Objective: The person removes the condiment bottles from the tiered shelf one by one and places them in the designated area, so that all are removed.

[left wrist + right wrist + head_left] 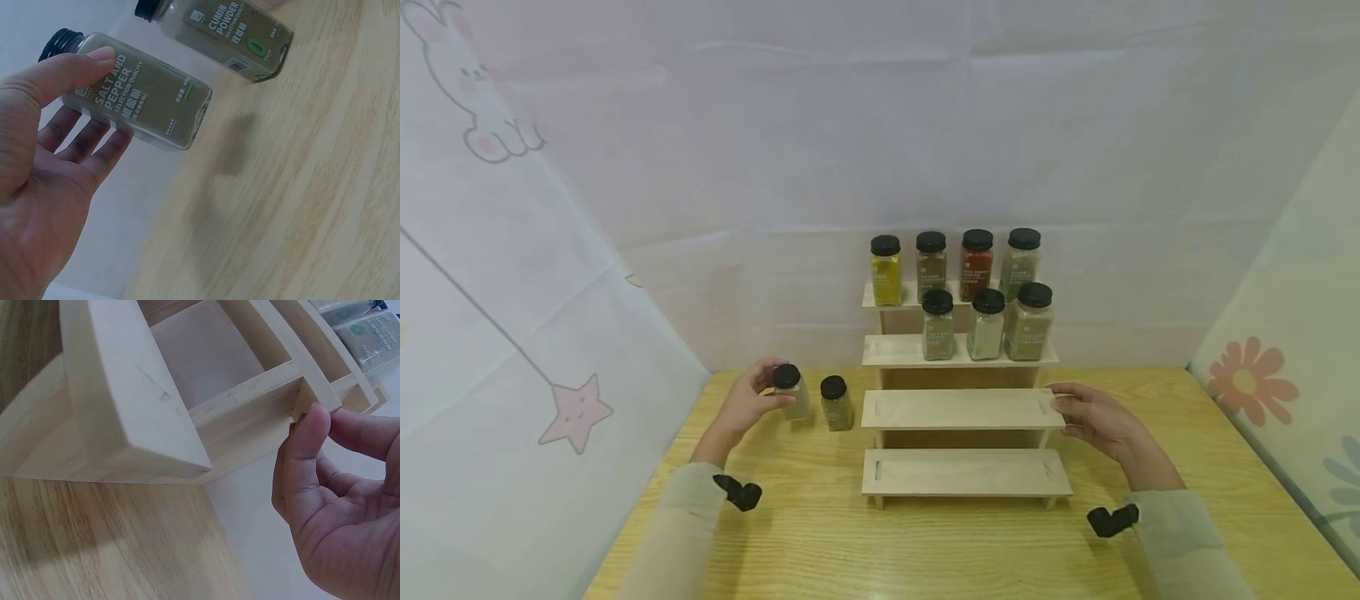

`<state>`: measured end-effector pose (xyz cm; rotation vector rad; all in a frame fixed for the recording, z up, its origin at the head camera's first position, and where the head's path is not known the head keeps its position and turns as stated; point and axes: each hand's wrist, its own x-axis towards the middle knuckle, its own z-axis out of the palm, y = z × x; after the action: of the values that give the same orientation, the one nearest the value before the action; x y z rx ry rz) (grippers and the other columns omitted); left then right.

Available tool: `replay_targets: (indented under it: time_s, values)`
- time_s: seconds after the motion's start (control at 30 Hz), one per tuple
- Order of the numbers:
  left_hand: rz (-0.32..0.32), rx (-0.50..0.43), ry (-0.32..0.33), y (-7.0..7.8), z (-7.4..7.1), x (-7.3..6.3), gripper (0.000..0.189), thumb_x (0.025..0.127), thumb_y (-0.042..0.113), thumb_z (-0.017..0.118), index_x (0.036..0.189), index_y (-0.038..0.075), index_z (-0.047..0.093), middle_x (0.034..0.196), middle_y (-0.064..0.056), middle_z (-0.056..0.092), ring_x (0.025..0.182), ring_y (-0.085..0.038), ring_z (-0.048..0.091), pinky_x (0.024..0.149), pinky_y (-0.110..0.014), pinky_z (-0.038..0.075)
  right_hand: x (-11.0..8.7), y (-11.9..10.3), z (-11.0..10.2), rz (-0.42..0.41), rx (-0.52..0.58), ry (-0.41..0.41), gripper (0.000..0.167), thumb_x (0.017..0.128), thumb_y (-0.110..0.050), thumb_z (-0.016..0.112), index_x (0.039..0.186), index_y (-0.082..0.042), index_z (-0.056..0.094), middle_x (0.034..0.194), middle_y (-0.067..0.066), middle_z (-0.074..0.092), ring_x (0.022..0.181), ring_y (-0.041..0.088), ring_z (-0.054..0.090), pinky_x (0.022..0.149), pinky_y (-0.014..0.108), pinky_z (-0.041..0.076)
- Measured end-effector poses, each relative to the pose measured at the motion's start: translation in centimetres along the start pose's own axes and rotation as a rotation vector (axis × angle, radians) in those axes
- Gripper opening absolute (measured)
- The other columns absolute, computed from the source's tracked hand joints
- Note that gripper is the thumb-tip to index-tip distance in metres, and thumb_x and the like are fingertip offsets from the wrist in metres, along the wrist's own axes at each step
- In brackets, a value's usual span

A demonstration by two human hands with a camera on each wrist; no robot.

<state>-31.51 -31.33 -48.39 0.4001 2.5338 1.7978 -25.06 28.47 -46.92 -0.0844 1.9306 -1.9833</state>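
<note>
My left hand (747,406) grips a glass spice jar (147,97) with a black lid, labelled salt and pepper. The thumb lies across its label, with fingers round the far side. Just to the right of it, a cumin powder jar (837,412) stands upright on the table. At the other side, my right hand (1097,419) pinches the right end of a board on the stepped wooden rack (962,409), second tier from the bottom. In the right wrist view, thumb and forefinger (362,434) meet at that board's corner.
Several black-lidded jars, among them a yellow one (887,279) and a red one (976,271), line the rack's top tier. Three more, including a pale jar (986,333), stand on the tier below. A printed cloth (850,133) hangs behind the wooden table (820,533).
</note>
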Motion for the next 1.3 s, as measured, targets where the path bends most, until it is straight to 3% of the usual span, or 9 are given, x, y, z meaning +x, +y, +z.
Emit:
replay_targets:
  time_s: [0.33,0.6,0.9,1.3]
  values:
    - [-0.001,-0.012,0.003,-0.9,0.7,0.1,0.073,0.084,0.011,0.084,0.146,0.009,0.046,0.140,-0.016,0.056,0.121,-0.020,0.056,0.091,-0.024,0.052,0.2,-0.2,0.0,0.015,0.003,0.017,0.063,0.104,-0.016,0.058,0.154,0.004,0.025,0.095,-0.001,0.049,0.071,0.006,0.053,0.074,0.025,0.057]
    - [-0.006,-0.013,-0.010,-1.4,1.2,0.1,0.076,0.086,0.007,0.081,0.150,0.003,0.041,0.145,-0.021,0.052,0.133,-0.040,0.048,0.091,-0.027,0.053,0.1,-0.3,0.1,0.015,0.017,0.010,0.065,0.105,-0.016,0.058,0.155,0.006,0.023,0.095,-0.002,0.053,0.072,0.006,0.055,0.072,0.025,0.057]
    - [-0.031,-0.015,-0.013,-2.0,1.4,0.1,0.075,0.086,0.007,0.081,0.150,0.005,0.043,0.145,-0.020,0.052,0.128,-0.037,0.051,0.086,-0.028,0.056,-0.1,0.0,0.0,0.010,0.024,0.003,0.068,0.104,-0.018,0.059,0.156,0.006,0.021,0.096,-0.001,0.052,0.072,0.006,0.055,0.073,0.025,0.057]
    - [-0.051,-0.013,-0.010,-2.7,1.4,0.1,0.073,0.085,0.007,0.082,0.148,0.009,0.046,0.143,-0.016,0.054,0.130,-0.037,0.050,0.089,-0.029,0.054,-0.1,0.1,0.1,0.008,0.024,0.011,0.069,0.104,-0.017,0.058,0.156,0.006,0.020,0.104,0.002,0.049,0.070,0.005,0.055,0.073,0.024,0.057]
